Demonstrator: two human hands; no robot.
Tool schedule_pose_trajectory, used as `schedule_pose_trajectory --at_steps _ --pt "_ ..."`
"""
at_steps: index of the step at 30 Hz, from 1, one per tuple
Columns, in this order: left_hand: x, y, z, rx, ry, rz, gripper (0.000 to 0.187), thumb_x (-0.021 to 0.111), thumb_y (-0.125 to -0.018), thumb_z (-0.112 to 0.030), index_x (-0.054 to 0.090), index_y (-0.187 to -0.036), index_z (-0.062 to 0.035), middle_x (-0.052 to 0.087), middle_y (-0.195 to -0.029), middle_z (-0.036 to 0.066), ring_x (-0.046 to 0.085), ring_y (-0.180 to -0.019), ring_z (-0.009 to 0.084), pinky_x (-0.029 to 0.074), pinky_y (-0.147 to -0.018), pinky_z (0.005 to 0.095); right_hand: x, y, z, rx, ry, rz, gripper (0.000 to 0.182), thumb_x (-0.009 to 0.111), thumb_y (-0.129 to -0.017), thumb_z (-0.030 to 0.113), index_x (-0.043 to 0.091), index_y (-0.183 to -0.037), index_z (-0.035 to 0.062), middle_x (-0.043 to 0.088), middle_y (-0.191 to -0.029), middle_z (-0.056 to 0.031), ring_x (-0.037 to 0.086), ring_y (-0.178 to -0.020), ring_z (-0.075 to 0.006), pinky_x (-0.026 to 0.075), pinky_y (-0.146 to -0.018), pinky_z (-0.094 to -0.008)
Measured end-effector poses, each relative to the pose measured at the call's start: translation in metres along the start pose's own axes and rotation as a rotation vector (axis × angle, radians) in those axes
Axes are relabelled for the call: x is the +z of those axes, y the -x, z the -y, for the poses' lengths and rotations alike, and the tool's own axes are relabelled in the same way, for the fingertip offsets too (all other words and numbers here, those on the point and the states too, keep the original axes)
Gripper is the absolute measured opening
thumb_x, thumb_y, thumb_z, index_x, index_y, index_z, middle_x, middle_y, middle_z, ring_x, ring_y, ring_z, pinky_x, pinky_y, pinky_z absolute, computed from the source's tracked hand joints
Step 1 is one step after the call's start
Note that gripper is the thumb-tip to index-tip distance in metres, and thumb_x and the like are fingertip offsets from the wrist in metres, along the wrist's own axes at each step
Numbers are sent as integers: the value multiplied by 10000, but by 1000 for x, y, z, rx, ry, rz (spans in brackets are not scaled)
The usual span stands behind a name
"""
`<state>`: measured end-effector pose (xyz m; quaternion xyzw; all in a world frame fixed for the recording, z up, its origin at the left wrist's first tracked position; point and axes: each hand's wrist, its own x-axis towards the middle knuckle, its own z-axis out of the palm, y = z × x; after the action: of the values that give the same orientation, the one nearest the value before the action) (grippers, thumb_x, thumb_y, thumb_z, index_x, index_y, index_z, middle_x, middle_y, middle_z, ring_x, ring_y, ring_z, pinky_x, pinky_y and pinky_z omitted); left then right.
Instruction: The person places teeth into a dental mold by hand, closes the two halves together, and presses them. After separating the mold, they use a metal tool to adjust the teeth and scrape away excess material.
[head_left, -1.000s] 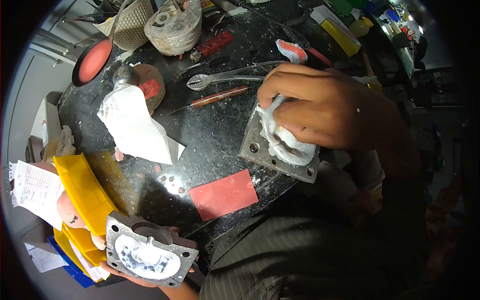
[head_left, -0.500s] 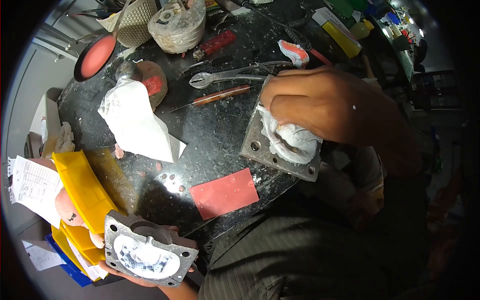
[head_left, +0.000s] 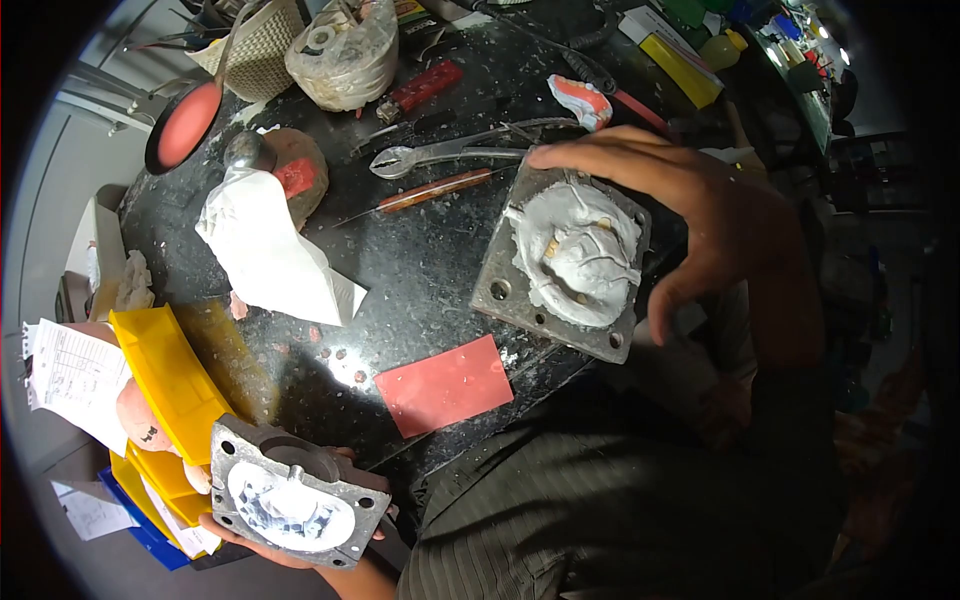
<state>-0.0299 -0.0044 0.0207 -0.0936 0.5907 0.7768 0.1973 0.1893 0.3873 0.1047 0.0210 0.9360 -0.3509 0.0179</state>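
My left hand (head_left: 262, 552) is closed around a metal dental flask half (head_left: 362, 488) at the lower left, its face turned up toward me. White plaster with a glossy, tooth-marked hollow (head_left: 290, 508) fills it. At the right, a second metal flask half (head_left: 512, 262) lies near the table edge, with corner holes. Grey-white plaster (head_left: 590, 250) with a raised arch and a few yellowish teeth covers its middle. My right hand (head_left: 700, 205) is spread open over its far right side. The fingertips are right at its top corner, and the thumb hangs beside its right edge.
On the dark table (head_left: 420, 300) lie a pink wax sheet (head_left: 445, 386), crumpled white paper (head_left: 270, 250), a wooden-handled tool (head_left: 435, 190) and metal pliers (head_left: 440, 155). Yellow bins (head_left: 170, 375) stand left. A pink-filled pan (head_left: 187, 125) and pink-and-white denture piece (head_left: 580, 100) lie farther back.
My right hand has lifted off the plaster and opened out to the right, uncovering the arch and teeth. My left hand still holds its flask half in nearly the same place.
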Motion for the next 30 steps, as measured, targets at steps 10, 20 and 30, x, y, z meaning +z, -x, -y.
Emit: schedule_pose_trajectory --at_steps 10,20,30 --pt "-48 -23 -6 -322 355 584 1035 321 -875 -924 143 -1665 -280 333 -1515 435 564 -1000 702 545 -622 770 27 24 -13 65 180 -86 1191 959 -626 358 342 -1591 32 395 -1604 -187 369 -1508 -359 358 -1224 -474" --pt "-44 -27 -7 -466 429 777 1096 347 -863 -930 73 -1677 -249 228 -1613 415 499 -1116 759 552 -657 773 59 63 17 290 70 -362 1048 978 -615 487 523 -1414 -15 590 -1273 -151 621 -1138 -311 516 -963 -407" --pt "-36 -24 1 -395 462 899 1116 382 -863 -923 140 -1670 -192 261 -1593 413 439 -1283 701 561 -716 776 125 54 6 421 -556 -653 722 994 -653 428 647 -1072 -47 615 -686 -56 556 -620 -136 485 -590 -319"
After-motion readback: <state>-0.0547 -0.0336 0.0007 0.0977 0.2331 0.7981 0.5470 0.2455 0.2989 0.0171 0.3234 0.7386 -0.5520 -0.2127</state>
